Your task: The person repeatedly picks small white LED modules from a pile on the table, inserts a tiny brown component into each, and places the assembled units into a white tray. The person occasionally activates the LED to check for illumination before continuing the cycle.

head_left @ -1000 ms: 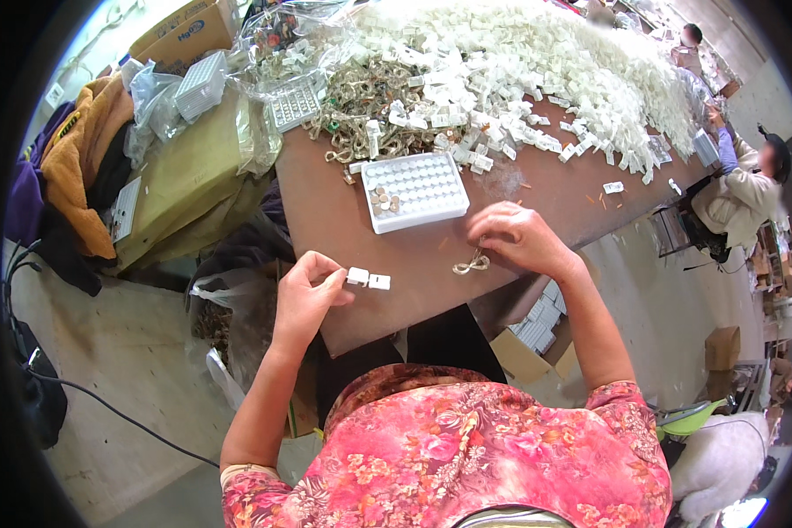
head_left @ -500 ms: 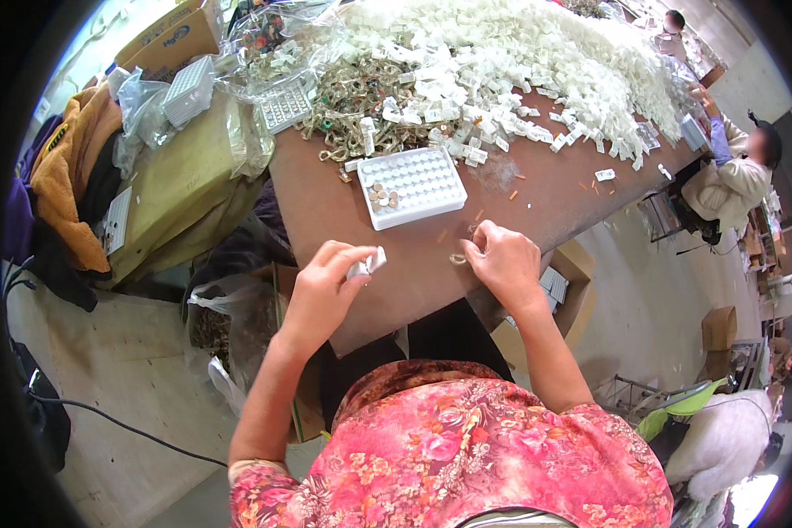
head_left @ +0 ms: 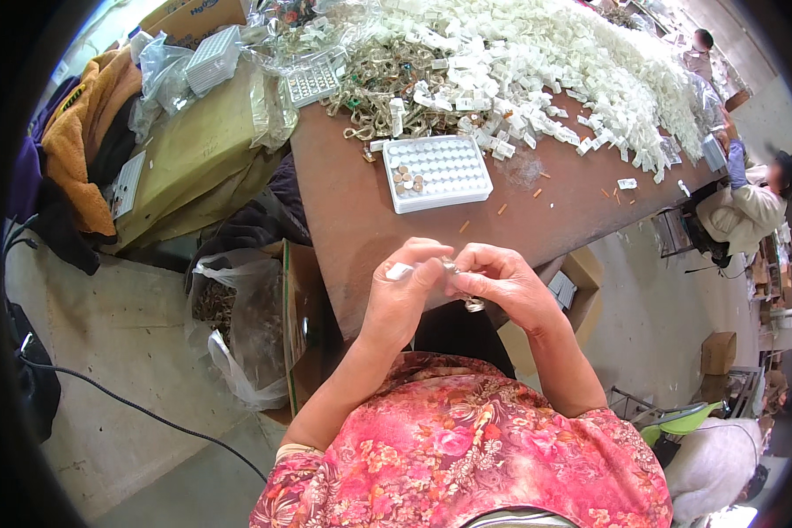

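My left hand (head_left: 398,299) pinches a small white plastic piece (head_left: 399,271) near the table's front edge. Close against it, my right hand (head_left: 508,288) holds a small pale looped piece (head_left: 474,305), its loop hanging below the fingers. The fingertips of both hands come together over a tiny part that they mostly hide. Beyond them sits a white tray (head_left: 440,198) with rows of small pockets. Several round, coin-like pieces (head_left: 407,180) lie in its left front corner.
A large heap of white plastic pieces (head_left: 537,62) covers the back of the brown table (head_left: 352,229). Tangled looped pieces (head_left: 383,88) lie at its left, by another pocketed tray (head_left: 312,84). A plastic bag (head_left: 246,343) stands lower left. A co-worker (head_left: 748,207) sits at right.
My right hand has lifted the looped piece off the tabletop and drawn it toward me. My left hand has moved right, bringing both hands' fingertips together. The whole view has shifted slightly.
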Demonstrator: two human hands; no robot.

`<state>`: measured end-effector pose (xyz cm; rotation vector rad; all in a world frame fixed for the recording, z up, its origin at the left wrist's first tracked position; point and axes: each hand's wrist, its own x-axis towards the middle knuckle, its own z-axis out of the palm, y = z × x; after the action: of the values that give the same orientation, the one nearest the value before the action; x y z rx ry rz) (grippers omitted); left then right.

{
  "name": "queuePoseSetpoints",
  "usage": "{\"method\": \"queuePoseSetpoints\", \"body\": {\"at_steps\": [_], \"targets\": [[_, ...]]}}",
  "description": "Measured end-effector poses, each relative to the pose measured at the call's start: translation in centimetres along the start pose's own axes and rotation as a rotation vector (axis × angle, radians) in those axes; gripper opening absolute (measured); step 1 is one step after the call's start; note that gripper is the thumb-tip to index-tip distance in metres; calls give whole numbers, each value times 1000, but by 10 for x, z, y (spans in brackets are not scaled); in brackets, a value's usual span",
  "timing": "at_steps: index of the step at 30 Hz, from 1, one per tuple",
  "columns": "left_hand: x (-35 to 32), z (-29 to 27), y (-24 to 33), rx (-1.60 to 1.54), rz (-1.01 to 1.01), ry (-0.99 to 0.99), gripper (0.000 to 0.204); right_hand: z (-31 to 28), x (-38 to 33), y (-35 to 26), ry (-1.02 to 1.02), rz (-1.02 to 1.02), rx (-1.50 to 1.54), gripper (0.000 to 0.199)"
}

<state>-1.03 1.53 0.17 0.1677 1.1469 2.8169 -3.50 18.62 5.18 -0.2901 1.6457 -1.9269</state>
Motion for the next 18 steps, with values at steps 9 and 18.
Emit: {"method": "queuePoseSetpoints", "body": {"at_steps": [9,18], "targets": [[-2,-2,11,292,9,37,17,-9,-3,4,-66,53,70,19],[1,12,17,109,-162,-10,24,-12,4,-22,170,-711,-739,14]]}}
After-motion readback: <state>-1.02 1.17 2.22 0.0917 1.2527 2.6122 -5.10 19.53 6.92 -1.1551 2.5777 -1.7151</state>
